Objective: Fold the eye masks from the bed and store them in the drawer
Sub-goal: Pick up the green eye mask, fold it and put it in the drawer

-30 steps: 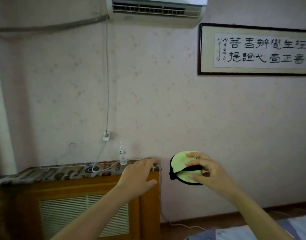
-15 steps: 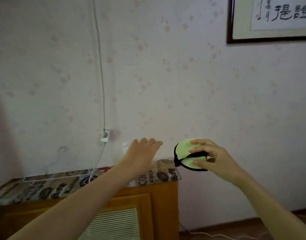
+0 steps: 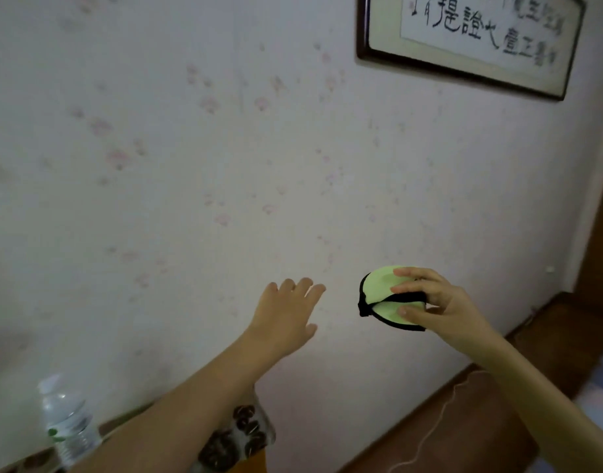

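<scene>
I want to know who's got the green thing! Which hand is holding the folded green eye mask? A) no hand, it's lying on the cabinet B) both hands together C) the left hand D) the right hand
D: the right hand pinches the folded green eye mask between thumb and fingers, while the left hand is spread open and empty, apart from the mask.

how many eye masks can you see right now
1: a light green fabric eye mask with black trim, folded and pinched in the right hand, in front of the wall. The bed is mostly out of view, so more may be unseen.
</scene>
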`<state>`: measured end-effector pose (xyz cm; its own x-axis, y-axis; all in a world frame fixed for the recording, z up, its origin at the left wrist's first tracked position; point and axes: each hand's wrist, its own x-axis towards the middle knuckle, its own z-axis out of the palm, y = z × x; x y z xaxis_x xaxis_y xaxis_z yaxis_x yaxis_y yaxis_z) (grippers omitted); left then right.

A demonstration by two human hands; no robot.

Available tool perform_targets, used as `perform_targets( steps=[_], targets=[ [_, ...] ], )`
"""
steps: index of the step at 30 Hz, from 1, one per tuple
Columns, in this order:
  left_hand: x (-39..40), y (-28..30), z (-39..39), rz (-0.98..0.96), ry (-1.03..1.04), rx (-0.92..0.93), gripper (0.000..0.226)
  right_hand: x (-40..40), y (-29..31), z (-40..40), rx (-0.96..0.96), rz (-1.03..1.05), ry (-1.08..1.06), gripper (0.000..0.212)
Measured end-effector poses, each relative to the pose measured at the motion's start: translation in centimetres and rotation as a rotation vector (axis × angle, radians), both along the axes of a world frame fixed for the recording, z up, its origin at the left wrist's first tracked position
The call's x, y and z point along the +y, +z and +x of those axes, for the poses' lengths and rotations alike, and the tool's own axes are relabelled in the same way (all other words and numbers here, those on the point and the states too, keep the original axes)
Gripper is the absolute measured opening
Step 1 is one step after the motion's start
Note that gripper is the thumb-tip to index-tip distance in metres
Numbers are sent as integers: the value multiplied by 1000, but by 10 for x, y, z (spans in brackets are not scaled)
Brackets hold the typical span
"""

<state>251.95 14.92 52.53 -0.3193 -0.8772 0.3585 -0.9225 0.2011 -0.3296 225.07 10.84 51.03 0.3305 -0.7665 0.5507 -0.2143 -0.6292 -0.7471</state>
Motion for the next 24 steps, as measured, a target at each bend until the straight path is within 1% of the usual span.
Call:
perform_targets(
  steps=[5,10,13,16,20,24],
  targets=[
    [-88,-9,2,26,-56,67,63,-82,-10,15,17,15,-28,32],
    [-179,-16,6,56,-128,153,65,-160,-17,21,54,-3,-35,33],
    [-238,-21,-1,49,-209,199,66,-202,-17,11,65,9,-117,31],
    [-300,-32,-17,68,-305,284,66,-235,-22,-4,64,47,-233,29],
    [-367,-38,-59,104,-446,347,65,-264,-8,-38,122,73,-337,32],
    [-421,-43,-107,144,-584,374,64,-291,1,-82,121,96,-475,30]
  ],
)
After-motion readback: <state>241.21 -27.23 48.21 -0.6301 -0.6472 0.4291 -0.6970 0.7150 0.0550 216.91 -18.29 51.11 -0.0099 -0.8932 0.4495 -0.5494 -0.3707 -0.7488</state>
